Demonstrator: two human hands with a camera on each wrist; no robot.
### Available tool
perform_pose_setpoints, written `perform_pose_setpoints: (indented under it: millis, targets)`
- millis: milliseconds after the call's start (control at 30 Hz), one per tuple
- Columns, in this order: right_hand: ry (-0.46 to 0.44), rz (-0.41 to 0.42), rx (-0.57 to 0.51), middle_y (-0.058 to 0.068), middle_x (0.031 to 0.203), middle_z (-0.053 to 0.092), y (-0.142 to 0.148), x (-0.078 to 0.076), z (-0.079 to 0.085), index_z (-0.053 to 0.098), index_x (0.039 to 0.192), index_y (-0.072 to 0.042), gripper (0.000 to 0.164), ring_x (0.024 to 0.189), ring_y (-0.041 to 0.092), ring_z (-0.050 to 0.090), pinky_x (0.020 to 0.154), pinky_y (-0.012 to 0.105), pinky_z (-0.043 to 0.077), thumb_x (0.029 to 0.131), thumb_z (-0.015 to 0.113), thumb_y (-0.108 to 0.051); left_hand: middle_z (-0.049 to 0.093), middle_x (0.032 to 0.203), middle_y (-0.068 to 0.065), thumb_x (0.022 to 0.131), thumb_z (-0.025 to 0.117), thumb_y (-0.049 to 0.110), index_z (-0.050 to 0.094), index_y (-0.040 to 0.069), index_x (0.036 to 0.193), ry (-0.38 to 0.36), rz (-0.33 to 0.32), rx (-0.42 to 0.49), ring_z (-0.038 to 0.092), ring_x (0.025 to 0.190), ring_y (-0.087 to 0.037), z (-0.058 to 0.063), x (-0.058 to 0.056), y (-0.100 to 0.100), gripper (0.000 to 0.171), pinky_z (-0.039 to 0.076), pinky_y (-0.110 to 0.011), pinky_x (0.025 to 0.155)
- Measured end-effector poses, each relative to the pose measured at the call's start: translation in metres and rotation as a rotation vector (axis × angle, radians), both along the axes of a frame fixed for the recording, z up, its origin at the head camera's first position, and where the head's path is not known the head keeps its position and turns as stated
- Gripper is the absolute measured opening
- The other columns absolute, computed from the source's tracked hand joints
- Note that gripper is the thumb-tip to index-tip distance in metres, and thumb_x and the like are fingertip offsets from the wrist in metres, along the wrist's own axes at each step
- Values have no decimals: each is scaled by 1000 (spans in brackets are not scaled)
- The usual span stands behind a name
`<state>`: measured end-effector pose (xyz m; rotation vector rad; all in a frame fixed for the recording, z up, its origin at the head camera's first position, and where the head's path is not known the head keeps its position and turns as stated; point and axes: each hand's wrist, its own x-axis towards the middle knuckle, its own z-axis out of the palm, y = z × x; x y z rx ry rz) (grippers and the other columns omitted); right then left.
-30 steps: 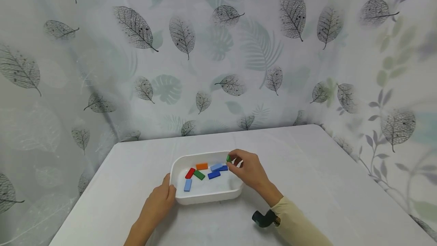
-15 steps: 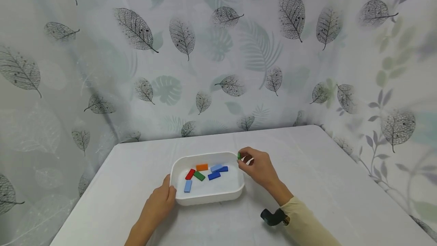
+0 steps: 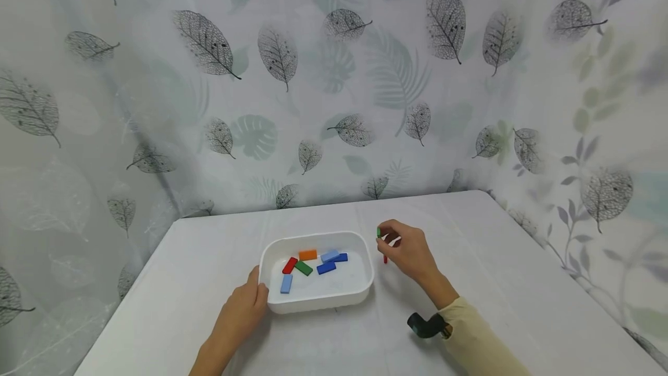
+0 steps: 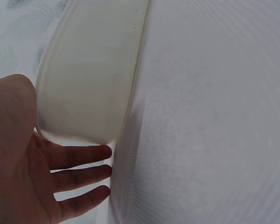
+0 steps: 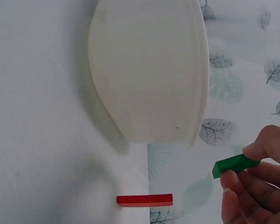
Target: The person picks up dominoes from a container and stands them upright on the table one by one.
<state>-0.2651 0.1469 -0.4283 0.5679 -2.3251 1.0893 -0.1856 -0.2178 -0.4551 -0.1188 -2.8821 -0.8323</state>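
Observation:
My right hand (image 3: 409,248) pinches a green domino block (image 5: 234,164) between thumb and fingertips, held in the air to the right of the white plastic tray (image 3: 313,303). Just below it, a red domino block (image 5: 144,200) stands on end on the table, partly hidden by the hand in the head view. My left hand (image 3: 242,306) rests against the tray's left end, its fingers (image 4: 81,178) extended along the outer wall. Inside the tray lie an orange block (image 3: 308,255), a red block (image 3: 290,265), a green block (image 3: 304,268) and several blue ones (image 3: 326,268).
A white cloth covers the table (image 3: 501,283). Behind it hangs a leaf-patterned curtain (image 3: 334,91), which also runs along both sides. A dark wrist camera mount (image 3: 425,325) sticks out from the right sleeve (image 3: 477,338).
My right hand has carried the green block from over the tray's right side to beyond its right edge. The standing red block has come into view beneath it. The left hand and tray stay put.

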Motion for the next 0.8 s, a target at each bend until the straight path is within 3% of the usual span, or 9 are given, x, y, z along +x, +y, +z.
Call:
perform_pose_setpoints:
  millis: [467,800]
  targets:
    - [-63,-53,12,4,95,74,18,-6,-12,72,108,-4,24,81,17,69,70,37,59,86,81,-1,62,135,-29,107,44,15,37,-10,151,-17,-1,-4,62,88,-24,3,0,0,51,55,-57,89]
    - [-111,-85,12,6,95,75,28,-13,-22,73,106,-5,22,81,20,70,73,42,59,85,80,-1,61,137,-28,107,43,15,36,-9,151,-20,-2,4,65,93,-25,5,1,0,51,55,-57,91]
